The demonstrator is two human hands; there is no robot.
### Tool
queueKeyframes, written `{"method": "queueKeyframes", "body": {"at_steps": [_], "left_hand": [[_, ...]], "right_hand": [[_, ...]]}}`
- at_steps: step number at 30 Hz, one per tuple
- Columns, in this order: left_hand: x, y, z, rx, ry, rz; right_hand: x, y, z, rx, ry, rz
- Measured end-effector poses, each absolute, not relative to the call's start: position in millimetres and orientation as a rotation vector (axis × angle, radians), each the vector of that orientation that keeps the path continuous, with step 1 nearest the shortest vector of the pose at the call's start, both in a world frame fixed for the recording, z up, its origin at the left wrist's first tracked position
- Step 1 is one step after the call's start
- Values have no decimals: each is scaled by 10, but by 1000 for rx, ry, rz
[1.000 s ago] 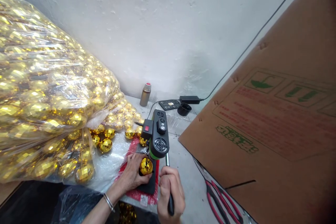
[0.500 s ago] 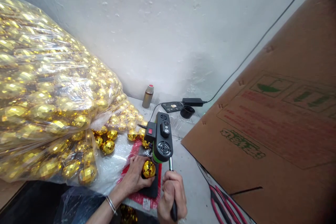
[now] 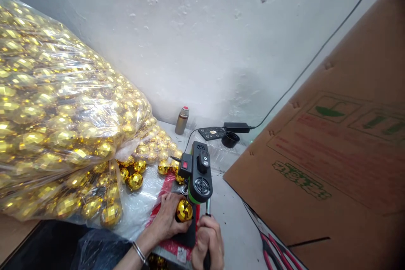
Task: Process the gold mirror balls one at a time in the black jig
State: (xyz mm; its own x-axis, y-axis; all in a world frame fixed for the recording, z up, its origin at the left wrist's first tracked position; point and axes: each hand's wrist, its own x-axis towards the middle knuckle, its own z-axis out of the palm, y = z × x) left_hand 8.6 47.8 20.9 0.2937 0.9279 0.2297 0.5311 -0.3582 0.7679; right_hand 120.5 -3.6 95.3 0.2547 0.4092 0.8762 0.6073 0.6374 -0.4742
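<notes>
A shiny gold mirrored ball (image 3: 184,210) sits between the thumb and fingers of my left hand (image 3: 167,218), over a dark pad (image 3: 188,237) with red plastic around it. Above and beside the ball stands a black machine (image 3: 201,173) with round vents and a small box with a red switch. My right hand (image 3: 209,240) is closed around the black handle of its metal lever (image 3: 208,207). The machine's head hides what lies directly beneath it. A silver bangle is on my left wrist.
A big clear bag of gold balls (image 3: 69,126) fills the left, with loose balls (image 3: 135,181) beside it. Behind stand a bottle (image 3: 182,120), a black adapter (image 3: 237,127) and a black ring (image 3: 230,139). At right are a cardboard box (image 3: 316,156) and red-handled scissors (image 3: 276,253).
The whole view has shifted slightly, so things appear a little lower and further right. Both hands keep their holds on the ball and the lever handle.
</notes>
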Motion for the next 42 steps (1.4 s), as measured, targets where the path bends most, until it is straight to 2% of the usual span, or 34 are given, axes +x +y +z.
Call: {"method": "queueKeyframes", "body": {"at_steps": [5,10,13,21,25,28,30,32,36,42], "left_hand": [[91,488,162,2017,1288,920],[70,503,240,2010,1293,921],[15,396,250,2021,1271,936],[-416,-201,-110,2393,1266,1013],[-738,168,273,2241,1852,1098],[-907,607,671,2101,2173,749],[-958,818,827,2025,2227,532],[-966,930,875,1987,2208,463],[-912,922,824,2003,2078,513],[-672,616,727,1734,1572,1109]], "right_hand": [[1153,-41,1034,-961,-1275,-144],[1229,-81,1524,-1025,-1323,114],[1268,-92,1763,-1051,-1367,146],[1254,-136,1544,-1040,-1402,157],[1257,-132,1503,-1039,-1417,149],[1252,-118,1515,-1019,-1425,138],[1245,-110,1519,-1002,-1432,114],[1239,-106,1526,-990,-1440,91],[1239,-105,1580,-984,-1453,84],[1264,-102,1659,-1002,-1466,117]]}}
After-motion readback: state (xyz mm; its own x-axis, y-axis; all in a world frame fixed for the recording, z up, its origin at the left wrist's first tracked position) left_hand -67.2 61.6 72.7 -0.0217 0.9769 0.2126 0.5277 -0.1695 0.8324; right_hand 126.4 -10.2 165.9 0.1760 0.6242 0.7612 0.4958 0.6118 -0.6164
